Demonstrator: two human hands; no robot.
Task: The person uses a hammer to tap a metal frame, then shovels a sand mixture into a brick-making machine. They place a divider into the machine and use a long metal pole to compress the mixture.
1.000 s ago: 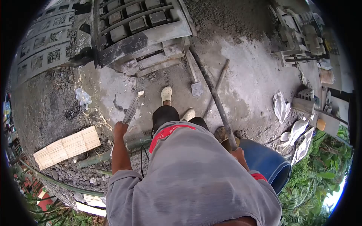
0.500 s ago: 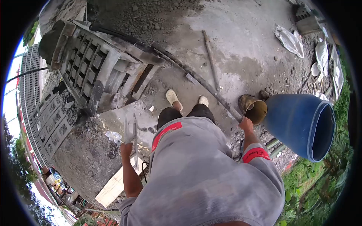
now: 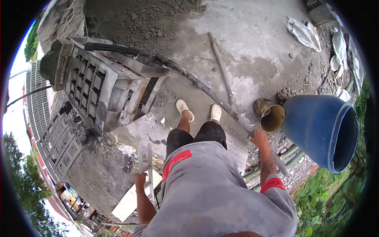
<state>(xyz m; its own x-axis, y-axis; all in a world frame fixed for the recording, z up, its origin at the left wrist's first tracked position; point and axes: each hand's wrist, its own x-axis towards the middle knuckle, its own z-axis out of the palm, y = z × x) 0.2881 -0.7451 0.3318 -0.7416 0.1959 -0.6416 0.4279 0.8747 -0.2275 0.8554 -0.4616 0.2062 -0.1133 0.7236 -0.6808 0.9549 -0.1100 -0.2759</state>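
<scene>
My right hand (image 3: pixel 259 139) is closed around a long dark pole (image 3: pixel 221 103), which slants from the block-making machine (image 3: pixel 104 85) down past my hand. My left hand (image 3: pixel 139 180) is closed on a light grey ladder-like frame (image 3: pixel 145 156) hanging at my left side. The machine carries a grid of block-shaped cells and stands at the left. Just beyond my right hand lie a dirty yellowish bucket (image 3: pixel 272 117) and a blue barrel (image 3: pixel 316 128), its open mouth facing right.
A second thin pole (image 3: pixel 221 69) lies on the concrete floor (image 3: pixel 252 23). Flat grey blocks (image 3: pixel 59 144) lie in rows at the left. A pale board (image 3: pixel 136 197) is behind my left hand. White sacks (image 3: pixel 304 33) lie at the upper right; loose dark rubble (image 3: pixel 138 21) spreads at the top.
My left hand and the grey frame have come lower and closer to my body. My right hand is slightly lower, and the pole now shows beyond it. The view has shifted.
</scene>
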